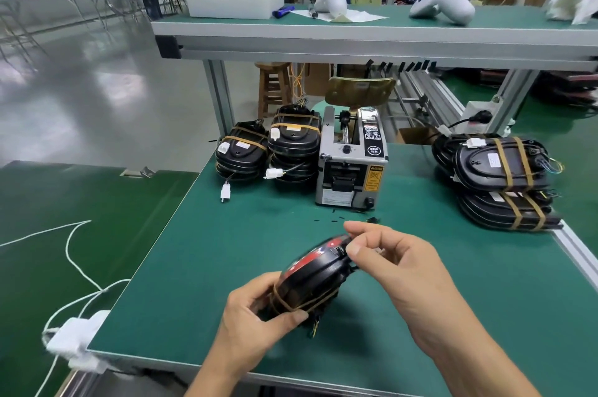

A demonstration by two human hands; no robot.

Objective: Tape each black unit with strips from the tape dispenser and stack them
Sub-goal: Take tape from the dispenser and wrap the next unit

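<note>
Seen from above, at a green-matted workbench (453, 267). Held up off the mat between both hands: a black unit (315, 277), oval and shell-like, glossy, tilted on edge, with a red patch on its upper face and brown bands around its lower end. Left hand (255, 315) curled around that lower, banded end, thumb lying across the near side, fingers tucked behind. Right hand (388, 257) pinching at the upper edge with thumb and forefinger closed together, remaining fingers loosely bent; whether a tape strip sits in that pinch cannot be told. Short wires poking out beneath the unit, just under the left hand.

Beyond the right hand's fingertips, well apart: a grey tape dispenser (351, 166). Farther still past the left hand: stacked units (268, 147) with white connectors hanging. Off past the right wrist's outer side: more banded units (504, 176) piled.

Judged by look: rigid plastic casing, fairly light, slick on the glossy face. Probably best gripped across the narrow edges or over the bands, where fingers get friction; dangling wires and connector likely fragile, better left untouched
</note>
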